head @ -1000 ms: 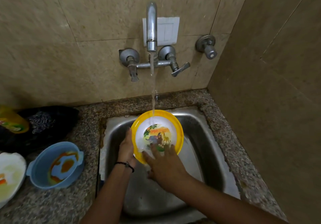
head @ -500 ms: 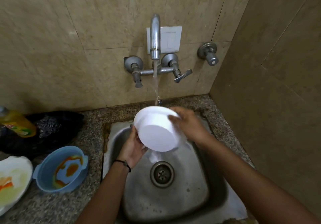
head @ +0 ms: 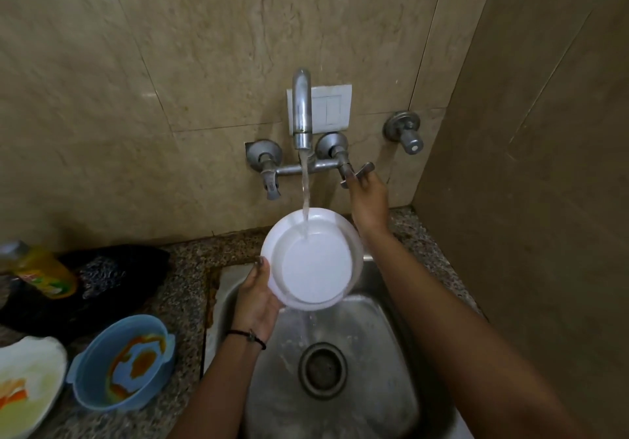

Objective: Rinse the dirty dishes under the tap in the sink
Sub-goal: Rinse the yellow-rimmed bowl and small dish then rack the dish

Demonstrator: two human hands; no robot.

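A plate is held over the steel sink with its white underside facing me. My left hand grips its left rim. Water runs from the tap onto the plate's back and spills into the sink near the drain. My right hand is raised to the right tap handle, fingers touching or around it; the grip itself is hard to make out.
On the granite counter at left stand a blue bowl with orange sauce residue, a dirty white plate, a yellow dish-soap bottle and a dark cloth with a scrubber. A wall closes in at right.
The plate was flipped from its yellow printed face to its white back. My right hand left the plate's rim and rose to the right tap handle. My left hand kept its hold.
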